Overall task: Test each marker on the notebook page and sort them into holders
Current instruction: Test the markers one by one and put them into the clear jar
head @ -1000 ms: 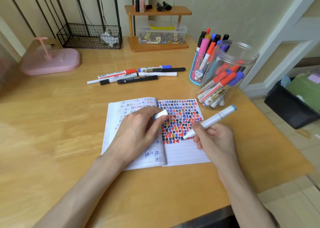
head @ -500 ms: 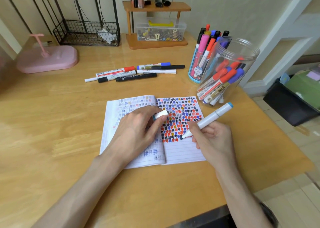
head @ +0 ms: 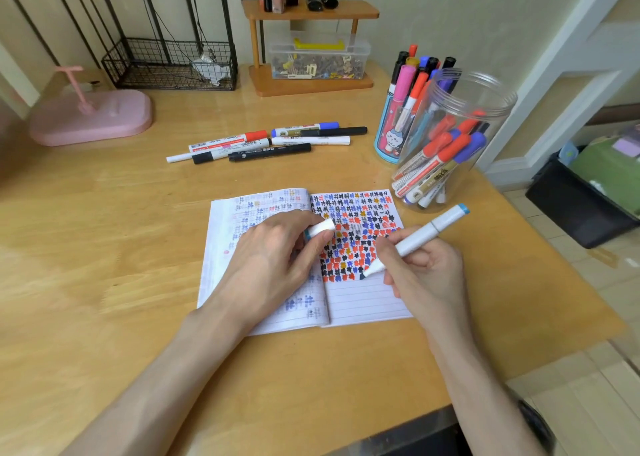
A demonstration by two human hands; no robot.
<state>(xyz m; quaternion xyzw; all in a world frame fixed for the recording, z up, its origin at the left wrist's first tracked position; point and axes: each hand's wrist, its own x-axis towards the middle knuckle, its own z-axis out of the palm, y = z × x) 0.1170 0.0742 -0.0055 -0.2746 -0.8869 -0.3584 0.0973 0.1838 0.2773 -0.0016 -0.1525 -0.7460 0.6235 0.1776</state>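
A handful of loose markers (head: 263,142) lie in a row on the surface, not yet sorted, and I judge them untested. My left hand (head: 273,265) rests on the notebook (head: 367,303), fingers curled round a white cap (head: 320,228). The right page is mostly filled with coloured marks, with a few blank lines below. My right hand (head: 422,275) pinches the white marker (head: 415,239), tip at the last marked row. The blue holder (head: 391,137) and clear jar (head: 460,137) both hold many markers, so I reckon I'm well past halfway.
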